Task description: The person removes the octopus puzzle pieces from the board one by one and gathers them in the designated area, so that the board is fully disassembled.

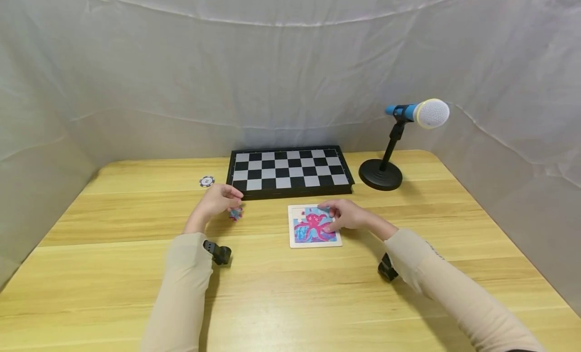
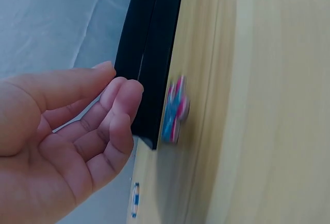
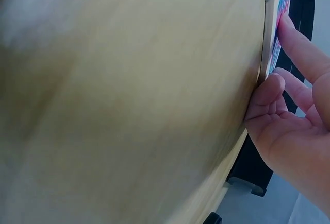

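Note:
A jigsaw puzzle (image 1: 313, 227) of a pink octopus on blue lies in a white square frame, with a pale gap at its upper left. My right hand (image 1: 347, 214) rests on its right side; in the right wrist view the thumb (image 3: 290, 38) touches the picture and other fingers lie by the frame's edge. To the left, my left hand (image 1: 218, 199) hovers just over loose puzzle pieces (image 1: 236, 214) on the table. Seen from the left wrist, its fingers (image 2: 121, 100) are loosely bent with nothing visible between them, apart from the pieces (image 2: 174, 110).
A black-and-white checkered board (image 1: 290, 171) lies behind both hands. Left of it is a round poker chip (image 1: 207, 181). A blue microphone (image 1: 410, 112) on a black stand (image 1: 380, 175) stands at the back right. Grey cloth hangs around the wooden table (image 1: 281, 291).

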Demonstrator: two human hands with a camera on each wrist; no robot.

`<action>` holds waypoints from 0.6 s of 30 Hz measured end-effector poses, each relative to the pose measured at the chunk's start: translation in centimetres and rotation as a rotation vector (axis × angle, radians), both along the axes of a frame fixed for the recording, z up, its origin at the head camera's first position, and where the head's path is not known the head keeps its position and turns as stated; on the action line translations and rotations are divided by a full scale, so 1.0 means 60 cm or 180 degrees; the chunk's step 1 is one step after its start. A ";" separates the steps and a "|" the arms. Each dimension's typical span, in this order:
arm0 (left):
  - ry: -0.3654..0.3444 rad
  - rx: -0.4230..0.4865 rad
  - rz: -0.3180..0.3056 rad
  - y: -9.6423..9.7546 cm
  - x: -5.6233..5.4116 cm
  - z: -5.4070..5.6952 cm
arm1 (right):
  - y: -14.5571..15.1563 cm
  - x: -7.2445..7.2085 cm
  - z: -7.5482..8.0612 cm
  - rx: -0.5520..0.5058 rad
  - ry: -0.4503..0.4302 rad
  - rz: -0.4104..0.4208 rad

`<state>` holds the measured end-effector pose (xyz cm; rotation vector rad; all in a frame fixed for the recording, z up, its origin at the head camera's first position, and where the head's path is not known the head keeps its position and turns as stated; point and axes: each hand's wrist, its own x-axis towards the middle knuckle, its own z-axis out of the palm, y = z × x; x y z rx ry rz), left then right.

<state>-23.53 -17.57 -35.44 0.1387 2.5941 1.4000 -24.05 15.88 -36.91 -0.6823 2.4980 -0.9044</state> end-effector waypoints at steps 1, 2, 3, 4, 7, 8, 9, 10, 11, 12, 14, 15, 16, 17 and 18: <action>0.0008 0.0005 -0.0002 0.003 -0.001 0.000 | 0.000 0.000 0.000 0.0008 -0.0002 -0.0004; 0.0014 0.0024 -0.0011 0.007 -0.001 0.001 | 0.000 0.000 0.001 0.0014 -0.0006 -0.0007; 0.0005 0.0042 -0.0011 0.011 -0.001 0.002 | 0.000 0.000 0.001 0.0019 -0.0013 -0.0014; 0.0002 0.0050 -0.0017 0.015 -0.002 0.003 | 0.000 0.000 0.001 0.0030 -0.0020 -0.0020; 0.0014 0.0112 -0.0064 0.027 -0.003 0.005 | -0.001 -0.001 0.000 0.0033 -0.0054 -0.0051; 0.0008 0.0146 -0.0082 0.031 -0.003 0.006 | -0.001 -0.001 0.000 0.0029 -0.0059 -0.0056; 0.0014 0.0175 -0.0100 0.035 -0.004 0.006 | -0.001 -0.001 0.000 0.0026 -0.0066 -0.0064; 0.0030 0.0190 -0.0119 0.039 -0.005 0.006 | -0.001 -0.001 0.000 0.0024 -0.0066 -0.0063; 0.0043 0.0212 -0.0131 0.043 -0.005 0.006 | -0.001 -0.001 0.000 0.0020 -0.0069 -0.0063; 0.0053 0.0235 -0.0137 0.047 -0.006 0.006 | -0.001 -0.001 0.000 0.0016 -0.0073 -0.0059; 0.0047 0.0247 -0.0133 0.056 -0.007 0.007 | -0.001 -0.001 0.000 0.0010 -0.0076 -0.0055; 0.0046 0.0255 -0.0130 0.060 -0.008 0.007 | -0.001 -0.001 0.000 0.0009 -0.0078 -0.0056; 0.0041 0.0259 -0.0127 0.065 -0.009 0.008 | -0.001 0.000 0.000 0.0009 -0.0078 -0.0056; 0.0026 0.0273 -0.0127 0.069 -0.010 0.008 | -0.001 0.000 0.000 0.0007 -0.0082 -0.0063; -0.0001 0.0285 -0.0131 0.074 -0.011 0.007 | -0.001 0.000 0.000 0.0008 -0.0085 -0.0064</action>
